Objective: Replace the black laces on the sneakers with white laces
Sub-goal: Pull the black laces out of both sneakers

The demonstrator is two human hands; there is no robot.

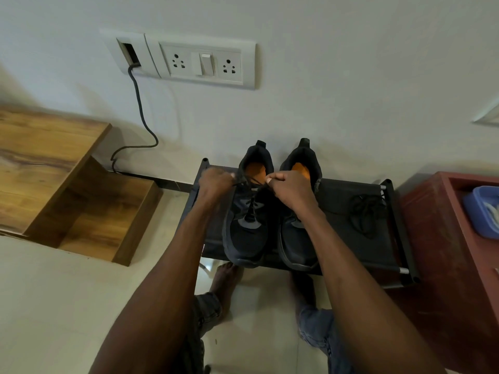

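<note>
The black lace (249, 186) is pinched by both hands, left hand (216, 183) and right hand (290, 188), across the left sneaker (247, 225), whose length runs up-frame.

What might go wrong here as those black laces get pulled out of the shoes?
Both sneakers' toes overhang the rack's front edge, so a hard tug by the left hand or right hand on the left sneaker's lace might tip it off. The loose black lace on the rack might also slip off.
</note>
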